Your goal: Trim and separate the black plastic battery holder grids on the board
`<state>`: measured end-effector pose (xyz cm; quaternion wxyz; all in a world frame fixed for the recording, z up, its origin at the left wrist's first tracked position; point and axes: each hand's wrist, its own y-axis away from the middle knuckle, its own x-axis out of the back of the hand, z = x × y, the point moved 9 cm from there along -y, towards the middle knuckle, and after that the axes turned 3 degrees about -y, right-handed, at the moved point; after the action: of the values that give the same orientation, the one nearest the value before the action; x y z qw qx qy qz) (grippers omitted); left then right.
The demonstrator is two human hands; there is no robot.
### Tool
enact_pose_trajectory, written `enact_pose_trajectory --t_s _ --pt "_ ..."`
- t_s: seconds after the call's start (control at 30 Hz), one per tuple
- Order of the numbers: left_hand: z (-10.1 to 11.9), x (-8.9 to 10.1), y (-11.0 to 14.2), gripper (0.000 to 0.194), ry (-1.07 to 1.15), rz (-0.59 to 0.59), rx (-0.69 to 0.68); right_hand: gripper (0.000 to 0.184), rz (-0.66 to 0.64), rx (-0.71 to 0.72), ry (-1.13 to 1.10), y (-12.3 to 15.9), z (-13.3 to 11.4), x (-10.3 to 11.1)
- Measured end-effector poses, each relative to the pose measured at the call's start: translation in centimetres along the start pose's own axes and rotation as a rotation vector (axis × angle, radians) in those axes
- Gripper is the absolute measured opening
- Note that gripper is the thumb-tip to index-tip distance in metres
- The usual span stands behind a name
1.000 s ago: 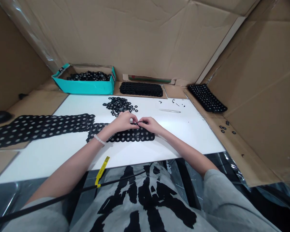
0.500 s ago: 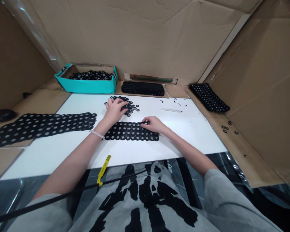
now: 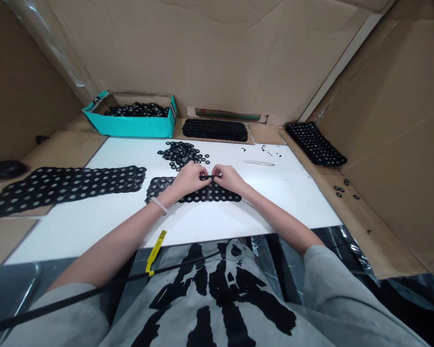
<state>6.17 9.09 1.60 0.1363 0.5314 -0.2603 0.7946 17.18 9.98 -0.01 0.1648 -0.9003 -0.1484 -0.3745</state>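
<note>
Both my hands are over a sheet of linked black rubber rings [image 3: 224, 195] on a white board [image 3: 260, 212]. My left hand [image 3: 188, 179] and my right hand [image 3: 230, 178] meet at the sheet's far edge, fingertips pinching a small black ring [image 3: 209, 178] between them. Part of the sheet is hidden under my hands. Just beyond them lies a loose pile of black rings [image 3: 181, 153], which neither hand touches. A longer linked sheet [image 3: 79, 185] lies to the left.
A teal cardboard box [image 3: 166, 126] holds more black rings. Linked sheets lie on the cardboard at the back [image 3: 215, 130] and right [image 3: 315, 143]. A white stick [image 3: 258, 163] and black scraps [image 3: 267, 153] lie on the board. Cardboard walls surround it.
My left hand has come back from the loose pile to the sheet and now meets my right hand at the far edge. Half a second earlier, the hands were apart.
</note>
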Motion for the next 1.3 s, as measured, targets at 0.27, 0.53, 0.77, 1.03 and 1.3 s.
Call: enact_pose_trajectory --t_s 0.27,0.53,0.77,1.03,1.3 --pt "1.0 0.6 0.2 0.032 0.010 -0.015 -0.032 0.020 -0.108 -0.067 -0.385 -0.3 1.7 -1.0" --pt "0.1 0.0 -0.3 0.030 0.087 -0.024 -0.003 0.020 -0.075 -0.004 -0.246 -0.2 1.6 -0.6" --pt "-7.6 3.9 -0.6 0.031 0.118 0.293 0.294 0.027 -0.135 -0.035 -0.203 0.0 1.2 -0.2" --pt "-4.5 4.0 -0.8 0.027 0.043 0.205 0.040 0.028 -0.233 -0.036 -0.306 -0.2 1.6 -0.8" --pt "0.2 -0.2 -0.1 0.023 0.097 -0.051 -0.112 0.031 -0.197 -0.007 -0.383 -0.3 1.4 -0.8"
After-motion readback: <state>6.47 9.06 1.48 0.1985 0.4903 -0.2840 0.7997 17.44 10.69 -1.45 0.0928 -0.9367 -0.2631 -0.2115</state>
